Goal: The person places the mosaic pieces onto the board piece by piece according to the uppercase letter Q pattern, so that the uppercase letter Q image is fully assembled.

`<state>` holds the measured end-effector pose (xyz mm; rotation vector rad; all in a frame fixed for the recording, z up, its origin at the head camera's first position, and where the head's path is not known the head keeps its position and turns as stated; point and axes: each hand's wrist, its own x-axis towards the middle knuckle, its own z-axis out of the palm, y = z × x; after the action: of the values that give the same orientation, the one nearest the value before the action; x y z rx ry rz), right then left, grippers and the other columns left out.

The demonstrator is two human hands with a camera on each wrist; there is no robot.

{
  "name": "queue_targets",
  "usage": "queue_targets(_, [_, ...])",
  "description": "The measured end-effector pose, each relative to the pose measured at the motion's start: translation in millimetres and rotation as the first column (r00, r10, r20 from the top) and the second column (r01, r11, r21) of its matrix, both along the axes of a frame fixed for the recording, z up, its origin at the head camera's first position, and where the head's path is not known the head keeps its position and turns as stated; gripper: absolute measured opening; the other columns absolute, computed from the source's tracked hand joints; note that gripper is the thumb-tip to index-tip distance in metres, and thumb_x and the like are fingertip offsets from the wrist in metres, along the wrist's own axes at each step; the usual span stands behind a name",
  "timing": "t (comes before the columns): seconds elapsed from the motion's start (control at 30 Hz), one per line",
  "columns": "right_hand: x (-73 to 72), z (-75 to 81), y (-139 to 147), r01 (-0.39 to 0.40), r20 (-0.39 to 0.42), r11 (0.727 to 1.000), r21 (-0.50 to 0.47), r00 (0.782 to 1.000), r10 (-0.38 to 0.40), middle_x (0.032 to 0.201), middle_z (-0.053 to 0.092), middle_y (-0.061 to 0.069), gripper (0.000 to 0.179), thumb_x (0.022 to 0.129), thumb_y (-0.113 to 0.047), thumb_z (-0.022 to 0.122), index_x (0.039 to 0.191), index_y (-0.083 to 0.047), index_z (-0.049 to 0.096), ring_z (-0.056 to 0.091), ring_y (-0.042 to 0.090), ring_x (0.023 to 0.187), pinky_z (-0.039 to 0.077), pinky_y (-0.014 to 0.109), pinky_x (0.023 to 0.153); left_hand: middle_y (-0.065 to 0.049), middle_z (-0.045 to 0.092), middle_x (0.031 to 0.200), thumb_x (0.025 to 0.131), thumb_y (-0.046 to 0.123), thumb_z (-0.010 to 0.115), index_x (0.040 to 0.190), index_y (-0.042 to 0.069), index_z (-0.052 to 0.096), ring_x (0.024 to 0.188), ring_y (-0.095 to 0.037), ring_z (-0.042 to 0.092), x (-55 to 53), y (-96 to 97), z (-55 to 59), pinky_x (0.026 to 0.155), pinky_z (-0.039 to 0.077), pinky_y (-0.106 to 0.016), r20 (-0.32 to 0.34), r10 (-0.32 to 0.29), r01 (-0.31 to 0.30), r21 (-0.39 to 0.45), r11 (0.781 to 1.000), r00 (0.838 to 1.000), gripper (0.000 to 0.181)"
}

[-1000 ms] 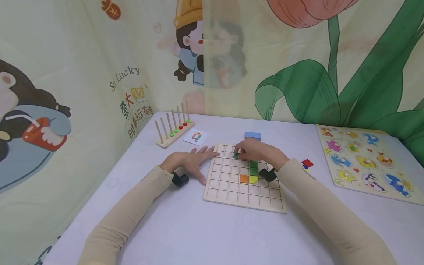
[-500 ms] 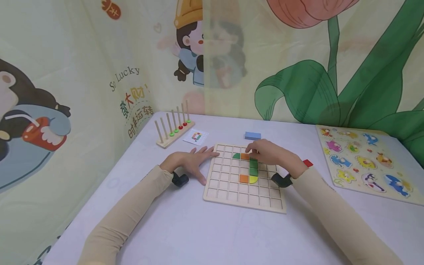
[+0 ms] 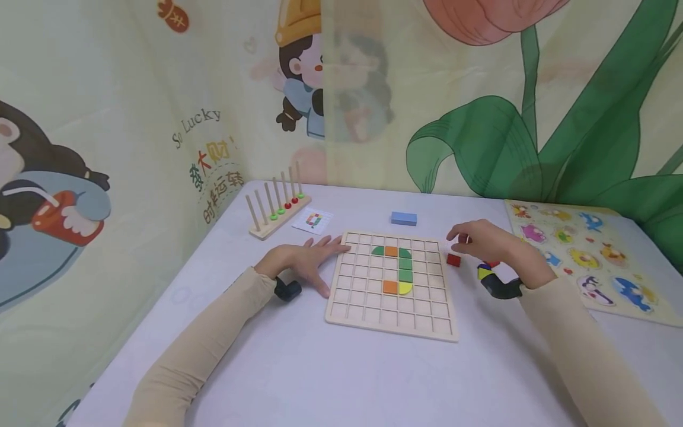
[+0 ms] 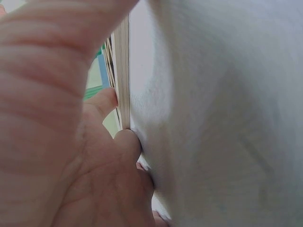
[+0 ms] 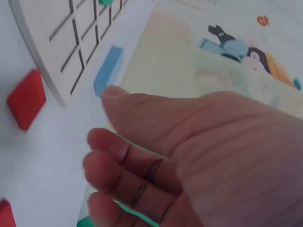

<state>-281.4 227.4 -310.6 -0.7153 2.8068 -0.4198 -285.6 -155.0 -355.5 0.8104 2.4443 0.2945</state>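
Note:
A wooden grid board (image 3: 363, 296) lies on the table. Coloured tiles sit in its cells: green quarter-rounds (image 3: 378, 251), orange squares (image 3: 391, 251), green squares (image 3: 405, 276) and a yellow quarter-round (image 3: 405, 289). My left hand (image 3: 309, 264) spreads its fingers at the board's left edge; in the left wrist view its fingertips touch the board's side (image 4: 122, 71). Off the board's right side hovers my right hand (image 3: 485, 240), near a red square tile (image 3: 453, 260). The right wrist view shows its thumb and loosely bent fingers apart, holding nothing.
More loose tiles, red (image 3: 492, 263) and yellow-blue (image 3: 484, 271), lie by the right wrist. Behind the board is a blue block (image 3: 404, 219). A pattern card (image 3: 312, 220) and a peg stand (image 3: 281, 217) are back left; an animal puzzle board (image 3: 592, 261) is right.
My right hand has left the board and moved right, over the loose tiles. An orange tile it covered earlier now shows in the upper row. My left hand has stayed at the edge.

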Motion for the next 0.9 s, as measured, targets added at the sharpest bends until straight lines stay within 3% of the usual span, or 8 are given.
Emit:
queue_targets(0.13, [-3.3, 0.1, 13, 0.046, 0.06, 0.998, 0.037, 0.997, -0.048, 0.093, 0.064, 0.012, 0.034, 0.09, -0.013, 0.068, 0.119, 0.004, 0.063, 0.056, 0.023, 0.081, 0.054, 0.031, 0.068, -0.005, -0.013, 0.164, 0.075, 0.048, 0.081, 0.158, 0.023, 0.009, 0.15, -0.029, -0.014, 0.8, -1.6, 1.1, 0.12, -0.006, -0.053, 0.003, 0.004, -0.004, 0.003, 1.0, 1.0, 0.113])
queue_targets(0.37, [-6.5, -14.5, 15, 0.105, 0.202, 0.989, 0.107, 0.971, -0.125, 0.097, 0.06, 0.014, 0.048, 0.087, -0.023, 0.073, 0.124, 0.002, 0.059, 0.054, 0.024, 0.084, 0.052, 0.033, 0.072, -0.005, -0.013, 0.164, 0.075, 0.047, 0.081, 0.158, 0.022, 0.009, 0.15, -0.028, -0.015, 0.7, -2.3, 1.2, 0.12, -0.005, -0.053, 0.003, -0.002, 0.002, 0.009, 1.0, 1.0, 0.113])
queue_targets(0.9, [-8.3, -22.8, 8, 0.072, 0.165, 0.995, 0.074, 0.983, -0.083, 0.089, 0.059, 0.008, 0.025, 0.087, -0.016, 0.072, 0.105, -0.001, 0.063, 0.053, 0.019, 0.076, 0.05, 0.028, 0.065, -0.005, -0.014, 0.164, 0.075, 0.045, 0.082, 0.158, 0.022, 0.01, 0.15, -0.029, -0.015, 1.7, 0.1, 2.2, 0.12, -0.006, -0.054, 0.013, -0.003, 0.003, 0.02, 1.0, 1.0, 0.112])
